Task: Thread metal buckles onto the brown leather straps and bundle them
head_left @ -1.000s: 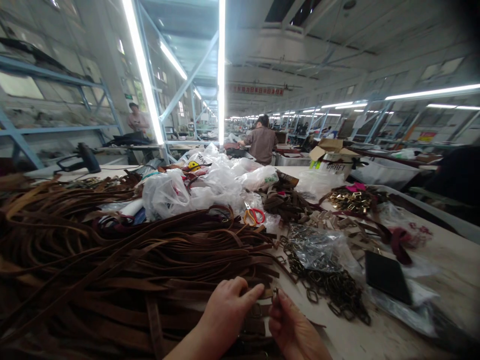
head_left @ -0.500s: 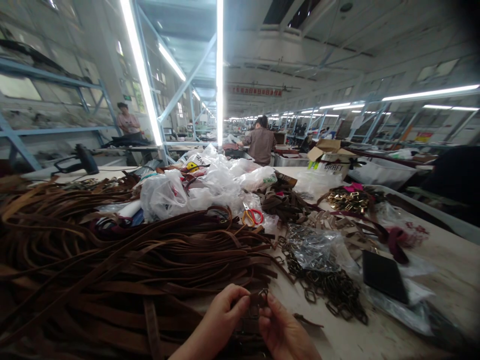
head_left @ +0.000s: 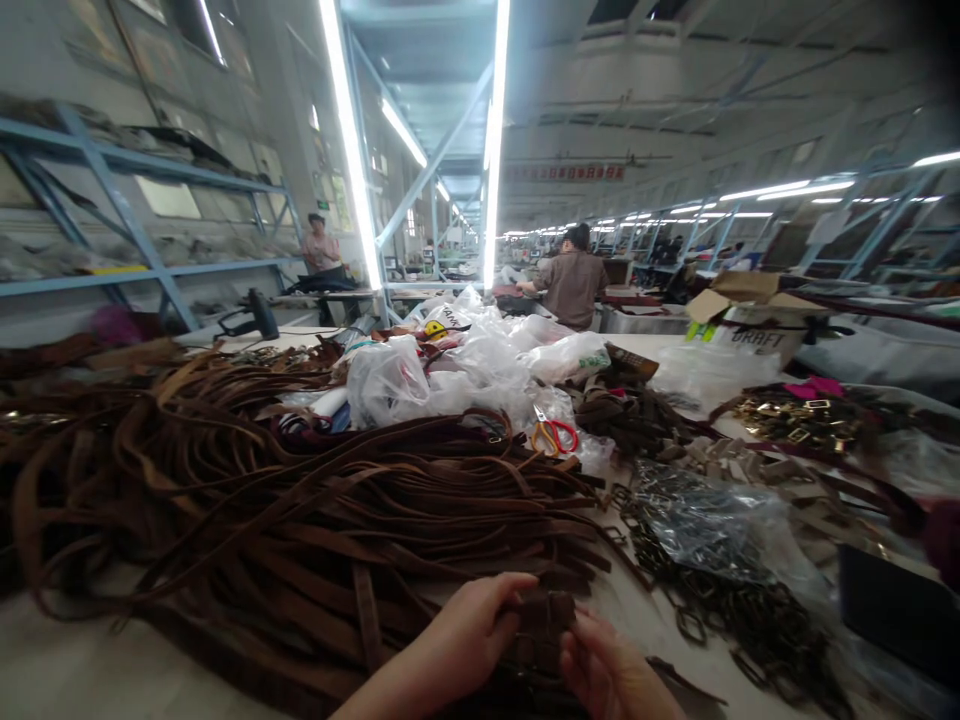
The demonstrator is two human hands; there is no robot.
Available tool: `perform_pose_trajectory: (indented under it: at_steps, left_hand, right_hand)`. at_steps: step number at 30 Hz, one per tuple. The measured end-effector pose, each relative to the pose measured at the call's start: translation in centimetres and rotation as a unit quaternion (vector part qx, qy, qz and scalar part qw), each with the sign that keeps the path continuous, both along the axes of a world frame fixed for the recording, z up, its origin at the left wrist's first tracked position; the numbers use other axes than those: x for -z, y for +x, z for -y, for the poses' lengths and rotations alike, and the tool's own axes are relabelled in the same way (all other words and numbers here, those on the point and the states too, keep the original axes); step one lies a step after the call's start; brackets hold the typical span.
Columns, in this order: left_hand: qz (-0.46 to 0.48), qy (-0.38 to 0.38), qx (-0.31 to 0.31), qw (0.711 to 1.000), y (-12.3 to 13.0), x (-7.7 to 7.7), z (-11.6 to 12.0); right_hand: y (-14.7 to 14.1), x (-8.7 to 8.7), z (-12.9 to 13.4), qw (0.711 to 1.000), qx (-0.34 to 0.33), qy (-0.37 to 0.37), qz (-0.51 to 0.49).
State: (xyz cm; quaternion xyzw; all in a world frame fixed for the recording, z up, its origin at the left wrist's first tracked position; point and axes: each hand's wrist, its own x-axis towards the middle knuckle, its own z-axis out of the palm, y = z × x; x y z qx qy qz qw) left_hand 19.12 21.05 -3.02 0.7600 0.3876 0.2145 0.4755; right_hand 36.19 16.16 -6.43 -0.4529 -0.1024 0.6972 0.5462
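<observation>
Low in the middle of the view, my left hand (head_left: 480,625) is closed on a dark brown leather strap (head_left: 544,615), fingers and thumb pinching its left side. On the right side of the same strap my right hand (head_left: 611,665) pinches with its fingertips. A thin metal ring or buckle (head_left: 551,597) shows at the strap, though its exact shape is hard to make out. Left of and beyond my hands lies a large heap of long brown straps (head_left: 315,530). Dark metal buckles (head_left: 772,630) are piled to the right, partly under a clear plastic bag (head_left: 697,515).
Behind the straps are crumpled white plastic bags (head_left: 480,360) and red-and-orange-handled scissors (head_left: 553,432). A black flat object (head_left: 900,610) lies at the right, with gold buckles (head_left: 802,420) farther back. A cardboard box (head_left: 757,310) stands beyond. Two people (head_left: 574,280) are farther off.
My view has swung left, so everything sits farther right in the picture. Both hands stay together on the strap, and a broader face of it now shows between them.
</observation>
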Motion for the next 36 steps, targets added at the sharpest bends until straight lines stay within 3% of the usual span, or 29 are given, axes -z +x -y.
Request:
perform_pose_trajectory:
  at_steps: [3,9,13,16,19,23,28,32,36]
  left_hand:
    - [0.016,-0.011,-0.011,1.0,-0.3,-0.5,0.0]
    - [0.01,0.022,0.03,0.999,0.0,-0.6,-0.6]
    - [0.074,0.045,-0.016,0.996,-0.4,-0.9,-0.5]
    - [0.108,0.012,-0.006,0.994,-0.8,-1.4,0.0]
    - [0.039,0.016,-0.012,0.999,-0.9,-1.3,0.1]
    - [-0.096,0.093,-0.087,0.987,-0.6,-0.3,-0.2]
    - [-0.169,0.166,-0.133,0.962,0.2,0.8,0.1]
    - [-0.217,0.203,-0.124,0.947,0.8,1.0,0.5]
    - [-0.193,0.16,-0.097,0.963,0.5,1.0,0.4]
  right_hand:
    - [-1.0,-0.4,-0.3,0.997,-0.044,-0.003,0.056]
    - [-2.4,0.1,-1.5,0.979,-0.159,0.027,0.128]
    - [-2.3,0.1,-1.7,0.983,-0.131,0.019,0.126]
    - [-2.3,-0.6,-1.6,0.985,-0.128,0.024,0.11]
    - [-2.6,-1.3,-1.6,0.987,-0.128,0.029,0.092]
    - [-2.9,-1.6,-1.6,0.986,-0.135,0.012,0.097]
    - [-3.0,-0.1,-2.4,0.964,-0.133,0.039,0.228]
    - [-3.0,1.7,-3.0,0.926,-0.107,0.071,0.356]
    - [-2.9,1.7,-2.4,0.925,-0.114,0.092,0.351]
